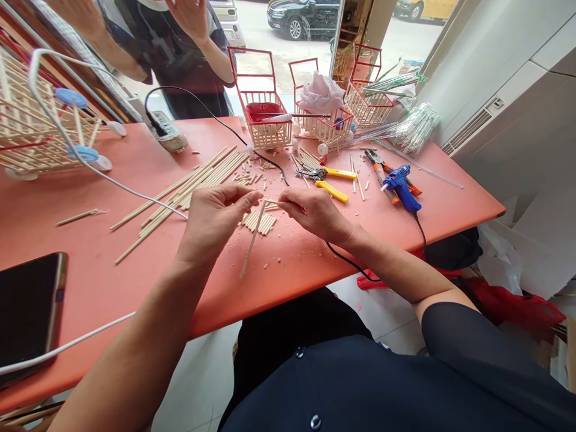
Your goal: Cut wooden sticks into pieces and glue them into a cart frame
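My left hand (216, 217) pinches the top of a long wooden stick (252, 239) that slants down toward the table's near edge. My right hand (315, 213) is closed in a pinch on a short stick piece (272, 203), held against the long stick's upper end. Both hands hover above a small pile of cut stick pieces (260, 222) on the orange table (90, 270). A bundle of long sticks (189, 186) lies to the left of my hands.
Yellow-handled pliers (330, 182), a blue glue gun (402, 189) and orange-handled cutters lie at right. Small stick-built carts (265, 117) stand at the back, a larger one (31, 120) at far left. A phone (29, 309) lies near left. Another person stands behind the table.
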A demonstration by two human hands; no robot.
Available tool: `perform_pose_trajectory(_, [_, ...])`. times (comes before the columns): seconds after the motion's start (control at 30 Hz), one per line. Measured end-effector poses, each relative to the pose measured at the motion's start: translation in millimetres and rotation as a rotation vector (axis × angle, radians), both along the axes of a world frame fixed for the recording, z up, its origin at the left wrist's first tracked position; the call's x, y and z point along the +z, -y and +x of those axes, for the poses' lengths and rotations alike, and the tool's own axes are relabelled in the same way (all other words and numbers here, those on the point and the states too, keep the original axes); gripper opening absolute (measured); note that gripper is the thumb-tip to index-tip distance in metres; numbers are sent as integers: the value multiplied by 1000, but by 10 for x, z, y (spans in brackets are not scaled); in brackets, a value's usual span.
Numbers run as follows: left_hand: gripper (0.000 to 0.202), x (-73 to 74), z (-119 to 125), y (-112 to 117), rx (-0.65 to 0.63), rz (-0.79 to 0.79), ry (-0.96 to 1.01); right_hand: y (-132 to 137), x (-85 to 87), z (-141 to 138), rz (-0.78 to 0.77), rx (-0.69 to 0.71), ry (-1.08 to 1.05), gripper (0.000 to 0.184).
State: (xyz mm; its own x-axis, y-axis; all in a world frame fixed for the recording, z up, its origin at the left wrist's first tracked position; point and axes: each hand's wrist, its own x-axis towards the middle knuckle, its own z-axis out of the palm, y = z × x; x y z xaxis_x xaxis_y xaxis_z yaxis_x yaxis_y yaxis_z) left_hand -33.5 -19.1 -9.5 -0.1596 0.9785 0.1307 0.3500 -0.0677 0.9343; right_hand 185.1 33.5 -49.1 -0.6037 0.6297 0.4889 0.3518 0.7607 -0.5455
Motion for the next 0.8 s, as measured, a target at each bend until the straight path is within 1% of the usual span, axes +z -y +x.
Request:
perform_pose_trajectory(0.07, [21,30,10,11,-53,-85,81,-2,-3,2,5,-5,6,27])
perform_pose_trajectory(0.17, [26,59,58,34,-85,-138,150,-4,-12,-2,7,-8,18,27])
perform_pose_trajectory(0.37, [22,63,124,55,-70,-129,180,-2,-27,-11,16,-12,27,29])
perform_pose_trajectory(0.6, [14,31,143,36,-39,-148,207,14,1,-16,27,-18,45,32])
perform_pose_trajectory(0.8, [16,-5,144,14,-48,-148,231,25,1,-24,14,-10,51,32])
